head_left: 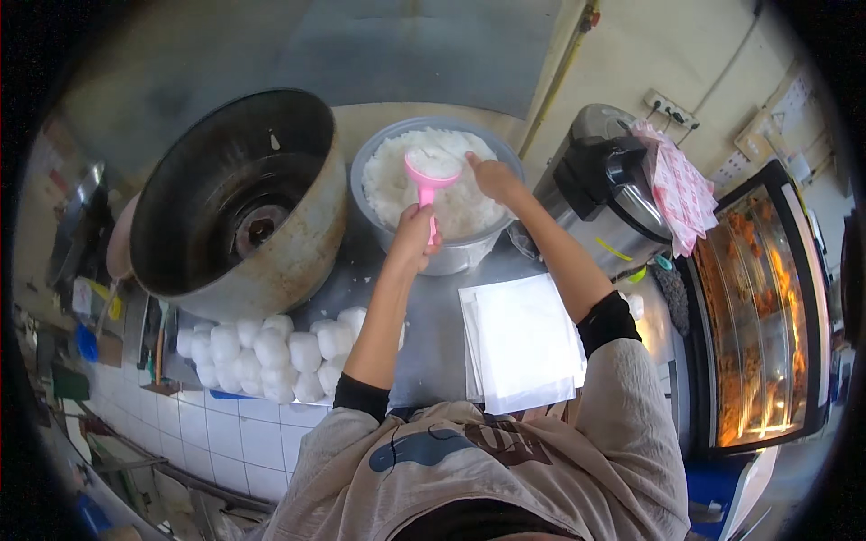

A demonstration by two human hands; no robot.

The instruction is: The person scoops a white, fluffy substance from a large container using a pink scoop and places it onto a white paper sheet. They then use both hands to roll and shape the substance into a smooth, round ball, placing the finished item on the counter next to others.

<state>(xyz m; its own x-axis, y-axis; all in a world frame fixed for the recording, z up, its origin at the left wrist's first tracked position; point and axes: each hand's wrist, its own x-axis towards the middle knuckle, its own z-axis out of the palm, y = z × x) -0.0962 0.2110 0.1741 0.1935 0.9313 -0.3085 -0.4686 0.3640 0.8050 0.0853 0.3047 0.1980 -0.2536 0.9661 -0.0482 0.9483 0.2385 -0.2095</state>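
My left hand grips the handle of a pink plastic scoop, whose bowl is full of white rice. The scoop is over a round metal pot filled with cooked white rice. My right hand reaches in from the right, with a finger at the rice beside the scoop; I see nothing held in it. Nearer to me, right of centre, lies a stack of white paper or plastic sheets. At the left front, many white wrapped rounded portions are heaped together.
A large, stained metal pot stands tilted at the left. Right of the rice is a steel dispenser with a pink-and-white printed wrapper on it. A lit glass food display case stands at the far right. The steel table runs beneath.
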